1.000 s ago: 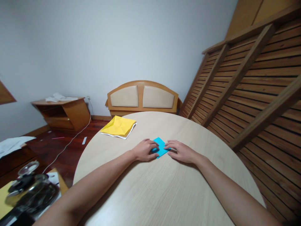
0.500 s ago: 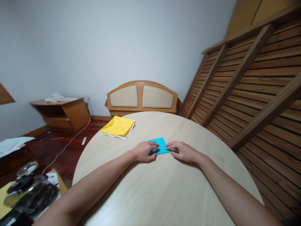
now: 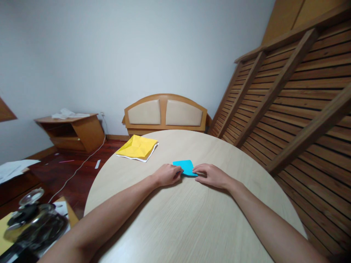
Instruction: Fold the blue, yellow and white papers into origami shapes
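Note:
A small folded blue paper (image 3: 186, 166) lies on the round light-wood table (image 3: 192, 215), a little beyond the middle. My left hand (image 3: 166, 175) pinches its near left corner with the fingertips. My right hand (image 3: 210, 175) pinches its near right edge, thumb and fingers closed on the paper. The near part of the paper is hidden by my fingers, and its near edge looks slightly lifted.
A stack of yellow papers over white sheets (image 3: 138, 147) lies at the table's far left edge. A padded wooden headboard (image 3: 165, 114) stands behind the table. Slatted wood panels (image 3: 290, 106) lean at the right. A glass kettle (image 3: 33, 223) sits at lower left.
The blue paper has turned from a diamond to lie squarer, and its near edge has come up between my fingertips. My left fingers slid back off its top to its near corner.

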Demonstrator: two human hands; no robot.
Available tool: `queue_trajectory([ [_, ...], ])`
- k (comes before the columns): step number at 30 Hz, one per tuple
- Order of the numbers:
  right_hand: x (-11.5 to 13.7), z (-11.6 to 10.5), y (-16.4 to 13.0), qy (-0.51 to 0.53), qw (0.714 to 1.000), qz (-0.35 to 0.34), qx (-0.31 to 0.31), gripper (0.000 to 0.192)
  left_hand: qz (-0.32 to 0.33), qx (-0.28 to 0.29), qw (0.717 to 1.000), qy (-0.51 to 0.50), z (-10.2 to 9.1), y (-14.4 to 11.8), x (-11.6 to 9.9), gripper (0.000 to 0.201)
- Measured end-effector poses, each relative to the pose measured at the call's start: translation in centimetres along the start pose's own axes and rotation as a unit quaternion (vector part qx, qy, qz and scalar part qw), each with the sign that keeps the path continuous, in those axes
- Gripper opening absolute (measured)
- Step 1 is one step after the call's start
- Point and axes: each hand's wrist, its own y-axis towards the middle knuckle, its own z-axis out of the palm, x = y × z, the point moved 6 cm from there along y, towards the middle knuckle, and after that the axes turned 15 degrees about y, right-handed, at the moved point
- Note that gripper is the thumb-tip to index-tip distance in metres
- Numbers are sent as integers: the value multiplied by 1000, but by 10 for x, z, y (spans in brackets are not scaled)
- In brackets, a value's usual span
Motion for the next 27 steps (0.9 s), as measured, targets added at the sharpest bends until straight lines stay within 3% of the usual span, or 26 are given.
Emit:
queue_trajectory([
  [5,1,-3,6,-4,996,-13,-89,18,-61,-14,998,19,-1,0,9,20],
  [10,9,-10,8,38,980,-24,-193,21,-81,-90,993,7,-17,-2,7,21],
  [15,25,-8,10,71,969,-58,-228,23,-68,-139,988,-9,-21,-3,5,19],
  [21,23,-12,9,145,942,-30,-302,30,-94,-152,983,-30,-20,-3,6,21],
  [27,25,-11,10,237,917,-12,-322,30,-112,-152,980,-70,-29,-3,1,25],
])
